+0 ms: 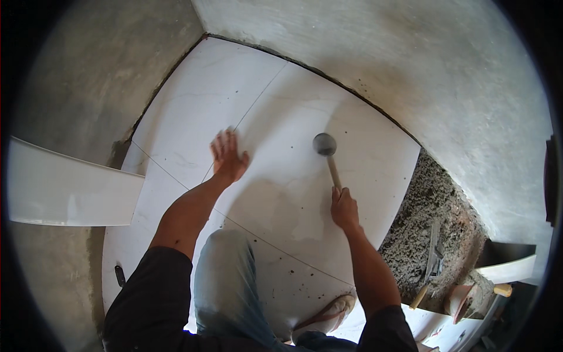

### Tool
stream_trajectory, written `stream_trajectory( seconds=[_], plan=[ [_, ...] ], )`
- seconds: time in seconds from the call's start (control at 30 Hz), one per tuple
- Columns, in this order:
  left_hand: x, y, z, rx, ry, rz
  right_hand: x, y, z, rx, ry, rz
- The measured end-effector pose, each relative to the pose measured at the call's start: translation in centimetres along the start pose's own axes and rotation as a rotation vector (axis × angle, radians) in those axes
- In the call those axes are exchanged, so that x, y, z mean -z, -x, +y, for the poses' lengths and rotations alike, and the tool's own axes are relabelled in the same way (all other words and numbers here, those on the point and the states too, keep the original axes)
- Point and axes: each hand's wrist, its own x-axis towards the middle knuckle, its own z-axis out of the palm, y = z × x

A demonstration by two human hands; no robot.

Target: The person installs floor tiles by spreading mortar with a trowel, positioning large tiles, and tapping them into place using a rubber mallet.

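Note:
My right hand [344, 208] grips the wooden handle of a rubber mallet [325, 145]; its dark head rests on or just above a large white floor tile [328, 193]. My left hand [227, 157] lies flat with fingers spread, pressing on the joint between that tile and the neighbouring white tile [199, 105]. My knee in pale jeans [226, 276] rests on the tiles below the hands.
Grey plaster walls meet at the far corner. A bed of rough grey mortar [425, 223] lies bare to the right, with a trowel [432, 261] on it. A white tile piece [64, 190] leans at the left. A small dark object [119, 274] lies at the lower left.

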Motion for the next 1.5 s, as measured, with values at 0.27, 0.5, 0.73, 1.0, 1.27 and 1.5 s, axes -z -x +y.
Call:
stream_trajectory(
  seconds=[0.27, 0.5, 0.73, 1.0, 1.27, 1.5],
  plan=[
    [2.3, -9.1, 5.4, -0.171, 0.095, 0.067, -0.2, -8.7, -5.9, 0.038, 0.012, -0.065],
    [2.8, -9.4, 6.3, -0.201, 0.084, 0.035, 0.5, -11.9, -9.0, 0.057, -0.091, -0.038],
    [2.8, -9.3, 6.3, -0.17, 0.072, 0.042, 0.5, -5.6, -4.8, -0.038, -0.076, -0.017],
    [2.7, -9.6, 6.0, -0.155, 0.049, 0.066, -0.6, -0.5, -1.6, -0.004, -0.104, 0.061],
    [1.9, -9.6, 7.6, -0.177, 0.041, 0.095, -0.1, 1.8, 0.8, -0.021, -0.154, 0.202],
    [1.8, -9.3, 7.5, -0.122, -0.038, 0.077, 2.1, 1.4, 0.7, -0.174, -0.203, 0.053]
  ],
)
